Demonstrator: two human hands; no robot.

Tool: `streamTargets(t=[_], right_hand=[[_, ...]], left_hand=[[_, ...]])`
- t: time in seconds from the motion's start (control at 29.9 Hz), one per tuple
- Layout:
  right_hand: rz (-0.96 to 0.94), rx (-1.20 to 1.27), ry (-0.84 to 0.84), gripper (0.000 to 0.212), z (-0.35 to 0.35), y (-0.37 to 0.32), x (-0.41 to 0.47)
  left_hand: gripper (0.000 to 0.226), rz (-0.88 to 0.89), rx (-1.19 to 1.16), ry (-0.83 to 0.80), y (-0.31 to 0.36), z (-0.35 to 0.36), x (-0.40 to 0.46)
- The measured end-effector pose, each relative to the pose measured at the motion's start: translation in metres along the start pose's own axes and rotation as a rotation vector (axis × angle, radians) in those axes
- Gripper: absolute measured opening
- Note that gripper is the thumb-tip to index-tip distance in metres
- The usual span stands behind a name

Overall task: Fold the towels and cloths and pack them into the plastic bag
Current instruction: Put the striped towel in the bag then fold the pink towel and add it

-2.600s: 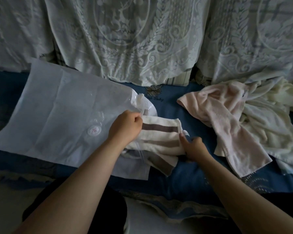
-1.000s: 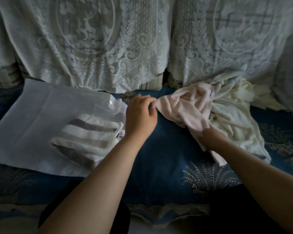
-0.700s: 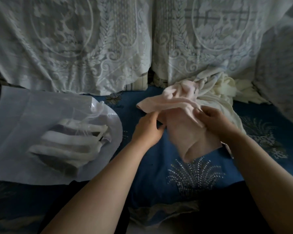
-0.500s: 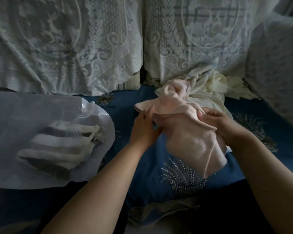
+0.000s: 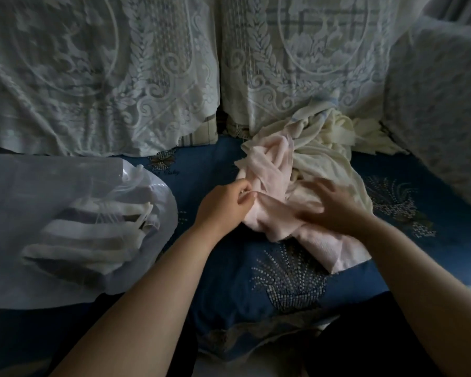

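Note:
A crumpled pale pink towel (image 5: 272, 170) lies on the blue sofa seat in the middle. My left hand (image 5: 225, 204) pinches its left edge between thumb and fingers. My right hand (image 5: 328, 206) rests on the pink towel with fingers spread, blurred by motion. Behind it sits a rumpled cream cloth (image 5: 329, 148). At the left lies the translucent plastic bag (image 5: 33, 191) with a folded white towel with brown stripes (image 5: 93, 235) inside it, near the bag's open mouth.
The blue seat cover (image 5: 283, 281) has beaded patterns and ends at a front edge near my knees. White lace covers (image 5: 106, 77) drape the backrest cushions, and a lace-covered armrest (image 5: 441, 104) rises at the right.
The striped towel went into the bag. Both hands then moved right to the pink towel, lifted it, and have now lowered it onto the seat, the right hand spreading over it.

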State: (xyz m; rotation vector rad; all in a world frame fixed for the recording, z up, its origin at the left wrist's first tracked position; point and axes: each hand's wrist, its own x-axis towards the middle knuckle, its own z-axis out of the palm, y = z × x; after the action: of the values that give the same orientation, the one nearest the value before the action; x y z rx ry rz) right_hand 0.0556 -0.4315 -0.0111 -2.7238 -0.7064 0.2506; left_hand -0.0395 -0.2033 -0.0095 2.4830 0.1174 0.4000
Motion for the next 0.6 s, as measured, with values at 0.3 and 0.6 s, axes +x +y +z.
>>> streamTargets(t=[0.3,0.6], right_hand=[[-0.184,0.548,0.540,0.021,-0.001,-0.041,-0.012],[-0.049,1.168,0.820,0.029,-0.047,-0.049,-0.040]], left_hand=[[0.029,0.013,0.167,0.018,0.006,-0.014,-0.007],[0.015,-0.470,-0.341,0.504,-0.021,-0.034,0.008]])
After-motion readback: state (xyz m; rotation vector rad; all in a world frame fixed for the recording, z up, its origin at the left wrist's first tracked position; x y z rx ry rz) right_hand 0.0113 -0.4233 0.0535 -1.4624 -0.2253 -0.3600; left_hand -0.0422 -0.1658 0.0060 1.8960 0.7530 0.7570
